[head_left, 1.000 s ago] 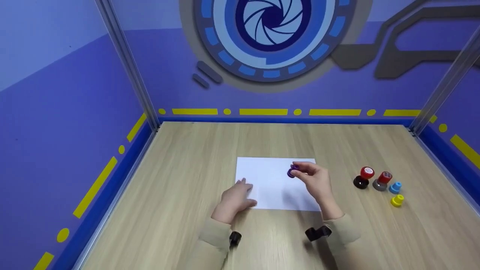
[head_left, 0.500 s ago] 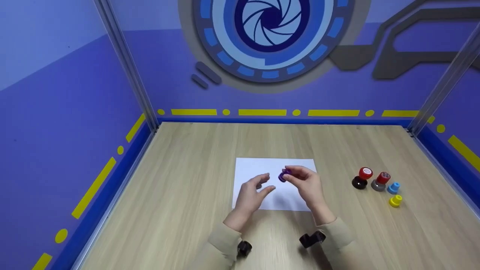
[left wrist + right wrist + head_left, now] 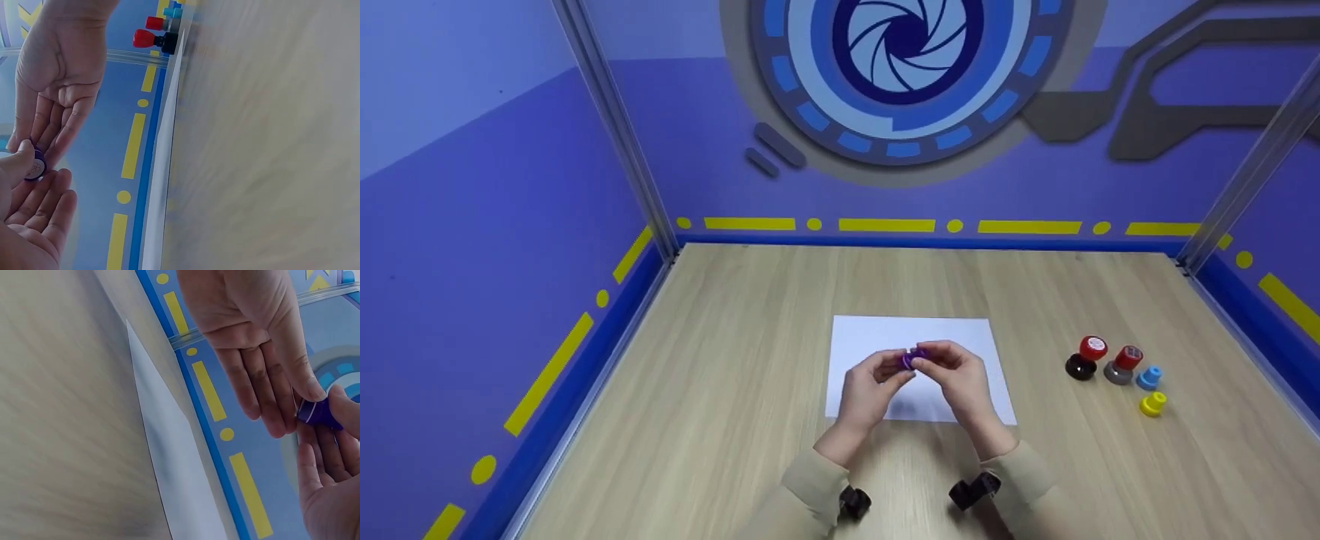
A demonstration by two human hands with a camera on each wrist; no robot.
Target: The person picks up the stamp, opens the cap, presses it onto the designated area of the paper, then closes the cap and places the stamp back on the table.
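Observation:
Over the white paper (image 3: 859, 334), both hands meet at a small purple stamp (image 3: 319, 414). My right hand (image 3: 964, 379) pinches the stamp's narrower part between thumb and fingers. At the wider end, the thumb and fingertips of my left hand (image 3: 866, 390) grip its edge. A pale, printed round face (image 3: 36, 167) shows on that end in the left wrist view, partly covered by the left thumb. A thin white line runs round the stamp near this end in the right wrist view. The other fingers of both hands are spread loosely behind it.
To the right stand a red-topped stamp with a black base (image 3: 1081, 367), another with a grey base (image 3: 1119, 373), a light blue stamp (image 3: 1149, 378) and a yellow stamp (image 3: 1153, 405). Blue-purple panels border the wooden table (image 3: 720, 360).
My left hand has lifted off the paper and come over to the purple stamp, taking hold of its wide end. My right hand has brought the stamp left and nearer to me.

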